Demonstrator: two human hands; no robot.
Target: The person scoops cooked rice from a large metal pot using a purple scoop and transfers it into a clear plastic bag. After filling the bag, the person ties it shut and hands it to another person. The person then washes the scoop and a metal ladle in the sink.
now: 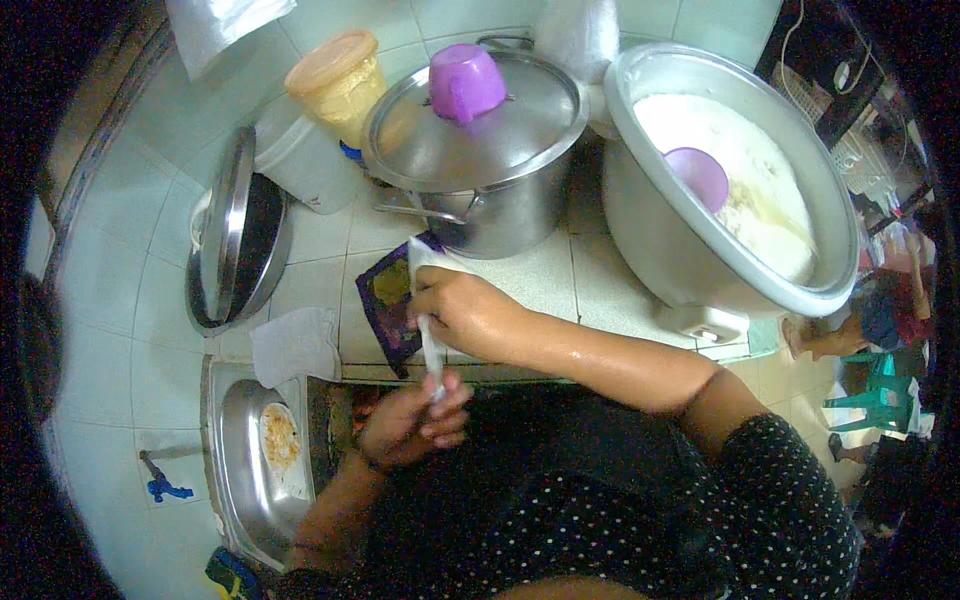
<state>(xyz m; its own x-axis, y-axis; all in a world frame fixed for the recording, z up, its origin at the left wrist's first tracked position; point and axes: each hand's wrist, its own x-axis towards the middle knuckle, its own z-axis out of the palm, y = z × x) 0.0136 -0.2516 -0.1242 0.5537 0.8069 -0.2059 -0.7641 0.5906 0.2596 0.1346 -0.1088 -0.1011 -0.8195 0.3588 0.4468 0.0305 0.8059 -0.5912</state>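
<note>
A thin, whitish plastic bag [430, 352] is stretched between my two hands. My right hand [469, 311] pinches its upper part above the counter's front edge. Lower and nearer my body, my left hand [416, 424] has its fingers around the bag's narrow end; both are somewhat blurred. Behind my right hand a dark purple-edged tray or packet [390, 296] lies on the tiled counter, its contents unclear. Beyond it stands a lidded steel pot [502, 217] with a purple plastic cup [466, 79] upside down on the lid.
A large pot of white rice [735, 120] holds a purple bowl or cup [697, 178] at right. At left are an oval steel pan with a lid [229, 240], a folded white cloth [296, 346] and a steel sink [240, 465]. A tub [341, 86] stands behind; people are at far right.
</note>
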